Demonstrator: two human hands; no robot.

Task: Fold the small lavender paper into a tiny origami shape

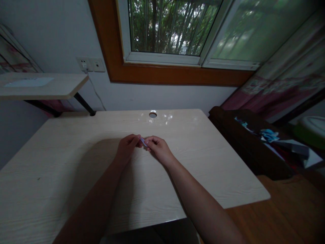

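Over the middle of the pale wood-grain desk, both hands are held close together. A small, thin, light purplish strip runs between them; it looks like folded paper, though its exact kind is too small to tell. My left hand pinches one end between thumb and fingers. The other end is pinched by my right hand, thumb on top. Much of the strip is hidden by the fingertips.
A round cable hole lies near the desk's back edge. At the left stands a raised shelf on black legs. A wall socket has a cord plugged in. To the right, a dark brown piece of furniture holds cloths and papers.
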